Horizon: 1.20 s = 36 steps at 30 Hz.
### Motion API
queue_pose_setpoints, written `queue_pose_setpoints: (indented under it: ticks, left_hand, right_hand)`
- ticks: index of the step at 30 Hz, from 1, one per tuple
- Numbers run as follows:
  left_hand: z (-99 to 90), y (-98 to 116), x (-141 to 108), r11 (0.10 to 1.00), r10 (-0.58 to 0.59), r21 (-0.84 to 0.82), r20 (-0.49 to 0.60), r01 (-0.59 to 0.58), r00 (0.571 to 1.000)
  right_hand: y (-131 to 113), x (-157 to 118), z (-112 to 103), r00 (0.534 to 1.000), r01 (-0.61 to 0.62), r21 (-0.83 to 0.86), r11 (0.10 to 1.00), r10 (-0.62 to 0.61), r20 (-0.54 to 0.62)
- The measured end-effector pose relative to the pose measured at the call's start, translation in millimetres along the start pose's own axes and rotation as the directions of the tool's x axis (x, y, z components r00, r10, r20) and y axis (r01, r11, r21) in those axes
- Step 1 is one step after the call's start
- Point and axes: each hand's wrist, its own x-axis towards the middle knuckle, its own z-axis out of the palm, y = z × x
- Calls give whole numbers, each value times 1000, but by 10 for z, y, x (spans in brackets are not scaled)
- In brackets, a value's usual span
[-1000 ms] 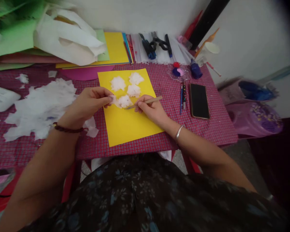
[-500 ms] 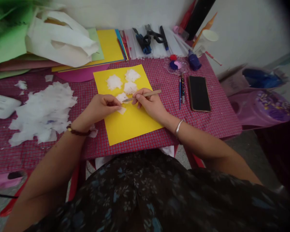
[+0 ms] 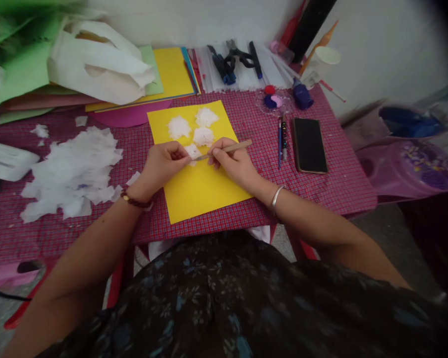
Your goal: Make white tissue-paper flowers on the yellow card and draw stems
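On the table lies a sheet of yellow paper (image 3: 194, 194), with several white tufts of paper pieces (image 3: 178, 127) on its upper half. My right hand (image 3: 231, 161) grips a light wooden pencil-like stick (image 3: 241, 145), its pointed end towards the left. Pinched in my left hand (image 3: 168, 161) is a small white paper piece (image 3: 193, 163), mostly hidden by the fingertips. The stick's tip meets it just below the lowest tuft. Left of the sheet spreads a heap of loose white paper pieces (image 3: 72, 169).
Black-handled scissors (image 3: 242, 57) and other tools lie at the back. To the right are a phone (image 3: 309, 145), a thin blue brush (image 3: 280, 144), a paint palette (image 3: 272, 102) and a purple bottle (image 3: 302, 94). Coloured sheets and a white bag (image 3: 97, 59) fill the back left.
My left hand has turned and brought the paper piece up to the stick's tip. My right hand stays almost in place. The whole view has shifted slightly.
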Motion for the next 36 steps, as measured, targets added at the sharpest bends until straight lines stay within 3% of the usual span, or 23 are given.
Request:
queue_pose_setpoints:
  ticks: [5, 10, 15, 19, 21, 24, 26, 28, 31, 36]
  left_hand:
    - [11, 7, 7, 1000, -17, -12, 18, 17, 1000]
    - [-1, -19, 23, 998, 2, -67, -26, -4, 1000]
    - [-56, -14, 21, 982, -65, -182, -61, 53, 996]
    - [-57, 20, 21, 978, -90, -193, -29, 83, 995]
    - [-81, 54, 41, 970, -114, -221, -23, 106, 993]
    - [-259, 145, 67, 930, -176, -333, -37, 154, 984]
    - [-482, 221, 30, 904, -172, -414, -134, 102, 976]
    - [-729, 284, -89, 905, -115, -425, -271, -11, 956]
    - [-988, 300, -425, 949, -11, -303, -307, -87, 952]
    - [-988, 59, -1058, 994, -46, 93, -95, 55, 994]
  right_hand:
    - [80, -11, -1, 995, 97, -113, 989, -92, 48]
    - [24, -73, -32, 985, 154, -336, 929, -115, 131]
    - [-125, -175, -8, 912, 378, -619, 688, -161, 378]
    - [-174, -221, 24, 860, 473, -697, 538, -112, 497]
    - [-166, -223, 17, 875, 446, -682, 580, -123, 468]
    - [-122, -187, -18, 953, 286, -513, 809, -185, 239]
    - [-86, -140, -40, 988, 155, -293, 944, -146, 52]
    - [-60, -96, -48, 997, 57, -97, 994, -61, -39]
    - [-58, -68, -35, 1000, -6, 41, 999, 8, -25]
    - [-88, -94, -7, 999, -36, 14, 999, 36, 41]
